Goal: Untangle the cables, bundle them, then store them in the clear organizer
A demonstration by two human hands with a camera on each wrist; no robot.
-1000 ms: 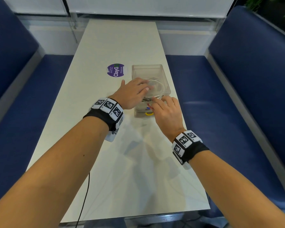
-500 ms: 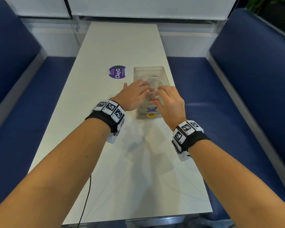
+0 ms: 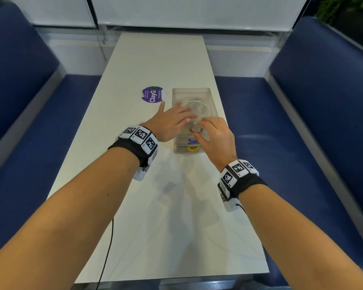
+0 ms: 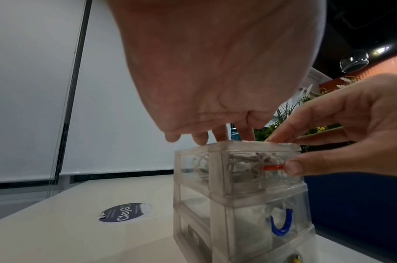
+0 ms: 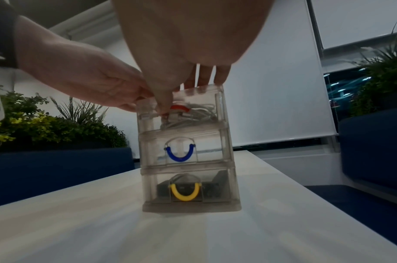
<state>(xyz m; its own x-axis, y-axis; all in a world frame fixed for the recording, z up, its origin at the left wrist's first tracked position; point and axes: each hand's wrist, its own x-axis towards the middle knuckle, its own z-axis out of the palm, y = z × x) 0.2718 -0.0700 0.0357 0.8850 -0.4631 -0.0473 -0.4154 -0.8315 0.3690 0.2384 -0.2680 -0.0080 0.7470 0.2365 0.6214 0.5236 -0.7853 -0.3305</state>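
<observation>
The clear three-drawer organizer [image 3: 192, 91] stands on the white table. Coiled white cables [image 3: 197, 105] lie in its top drawer, seen through the wall in the left wrist view [image 4: 244, 160] and the right wrist view [image 5: 199, 113]. My left hand [image 3: 176, 120] lies on the lid with straight fingers [image 4: 217, 135]. My right hand [image 3: 214, 135] is at the drawer front. Its thumb [image 4: 291, 167] pinches the raised red handle [image 4: 273, 167] while its fingers rest on the top edge. The top drawer sits almost flush with the body.
The middle drawer has a blue handle [image 5: 180, 154]. The bottom drawer has a yellow handle [image 5: 185, 193] and holds dark items. A purple round sticker [image 3: 152, 94] lies left of the organizer. Blue benches [image 3: 40, 143] flank the table [image 3: 155, 227]. A black cord [image 3: 108, 248] hangs at the near edge.
The top drawer has slid back into the organizer. My right hand moved forward with it, onto the red handle. My left hand stayed on the lid.
</observation>
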